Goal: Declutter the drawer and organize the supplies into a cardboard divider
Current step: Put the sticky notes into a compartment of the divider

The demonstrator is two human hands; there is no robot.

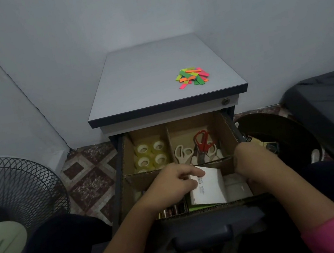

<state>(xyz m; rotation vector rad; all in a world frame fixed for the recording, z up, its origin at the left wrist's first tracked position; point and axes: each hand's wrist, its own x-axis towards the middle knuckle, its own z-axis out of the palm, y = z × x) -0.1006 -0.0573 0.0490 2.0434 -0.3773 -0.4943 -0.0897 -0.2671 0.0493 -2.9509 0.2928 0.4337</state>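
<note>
While I look down from my head camera, I use the open drawer [186, 218] as my marker for every place.

Step now: I think I am putting a white box [208, 188] into the cardboard divider [126, 155] that sits inside the drawer.

Left hand [172, 186]: my fingers and thumb pinch the top edge of the white box, in the front right part of the drawer.

Right hand [248, 161]: it is down at the right wall of the drawer. I cannot tell if it holds anything, since the fingers are hidden.

White box: it leans a bit and does not look flat yet. More white things [237, 187] lie just beside it, on its right.

Back left of the drawer: tape rolls [150, 153] sit in a neat group.

Back right of the drawer: scissors [198, 147], one red pair and some pale pairs.

Front left of the drawer: small dark and shiny things, too dim to name.

Above the drawer: a heap of bright paper strips [192, 76] lies on the cabinet top [142, 81], not sorted yet.

Next move: I guess the box must be pushed down flat, gently, so the cardboard walls do not bend. Then the strips need a spot.
</note>
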